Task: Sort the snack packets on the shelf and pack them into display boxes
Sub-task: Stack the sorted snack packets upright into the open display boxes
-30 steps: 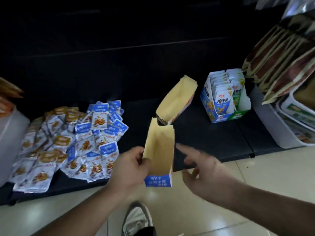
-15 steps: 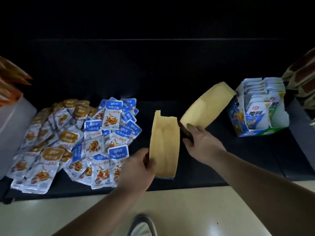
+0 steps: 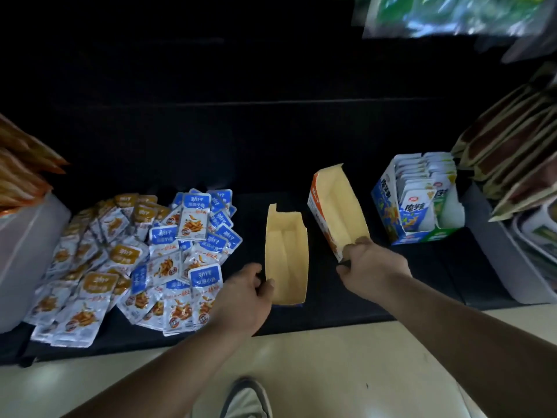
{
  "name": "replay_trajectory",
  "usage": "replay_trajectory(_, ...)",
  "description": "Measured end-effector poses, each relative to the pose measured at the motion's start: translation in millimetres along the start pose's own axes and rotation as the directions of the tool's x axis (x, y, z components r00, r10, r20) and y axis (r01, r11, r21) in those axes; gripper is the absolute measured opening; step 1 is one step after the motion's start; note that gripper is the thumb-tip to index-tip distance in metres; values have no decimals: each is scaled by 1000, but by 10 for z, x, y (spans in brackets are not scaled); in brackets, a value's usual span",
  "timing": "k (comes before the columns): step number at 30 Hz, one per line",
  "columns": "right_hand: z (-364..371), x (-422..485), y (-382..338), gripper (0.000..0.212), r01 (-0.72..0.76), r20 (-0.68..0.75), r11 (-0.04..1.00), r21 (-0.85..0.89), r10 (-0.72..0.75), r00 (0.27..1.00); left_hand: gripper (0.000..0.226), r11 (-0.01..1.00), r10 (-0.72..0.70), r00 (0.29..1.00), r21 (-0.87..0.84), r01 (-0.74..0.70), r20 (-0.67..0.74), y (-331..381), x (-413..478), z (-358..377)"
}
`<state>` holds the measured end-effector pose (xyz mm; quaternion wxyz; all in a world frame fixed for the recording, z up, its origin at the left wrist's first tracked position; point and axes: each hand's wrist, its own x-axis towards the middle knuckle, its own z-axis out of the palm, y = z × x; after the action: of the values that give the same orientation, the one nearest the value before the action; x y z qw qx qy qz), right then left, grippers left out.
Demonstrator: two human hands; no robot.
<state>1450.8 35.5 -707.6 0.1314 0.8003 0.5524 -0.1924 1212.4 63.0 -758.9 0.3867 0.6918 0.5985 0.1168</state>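
Note:
Two empty display boxes with tan insides stand open on the dark shelf [image 3: 407, 285]. My left hand [image 3: 241, 300] grips the near left edge of the blue box [image 3: 286, 254], which lies flat. My right hand [image 3: 372, 263] holds the near end of the orange box [image 3: 337, 212], which is tilted up towards the back. A heap of snack packets lies to the left: blue-labelled ones [image 3: 193, 227] nearer the boxes, gold-labelled ones [image 3: 99, 251] further left.
A filled blue-green display box [image 3: 419, 200] stands at the right. Beyond it are grey bins [image 3: 509, 260] with brown packs. A white bin [image 3: 27, 251] with orange packs is at the left. Pale floor and my shoe [image 3: 247, 399] lie below the shelf edge.
The blue box came down from the air onto the shelf, still in my left hand. My right hand reached to the orange box, took hold of it and turned it more upright.

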Motion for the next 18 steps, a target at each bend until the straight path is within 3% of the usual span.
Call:
replay_trajectory(5,-569,-622,-366,31,70,-41,973,218,-62,997,39,988,109,978,91,-126,177,629,-322,-823)
replay_trajectory(8,-735,-1038,-536,28,99,-111,927,361,-62,992,44,939,102,942,281,-198,321,1057,-534,-1374)
replay_trajectory(12,-769,-1557,-673,28,126,-161,884,451,-58,985,35,853,108,933,451,-264,342,1286,-878,-1725)
replay_trajectory(15,-639,-1809,-729,25,117,-163,857,502,-39,986,40,897,74,937,388,-212,340,988,-1056,-1567)
replay_trajectory(18,-481,-1847,-792,29,96,-136,861,499,-32,990,48,975,16,964,209,-74,267,452,-1169,-1310)
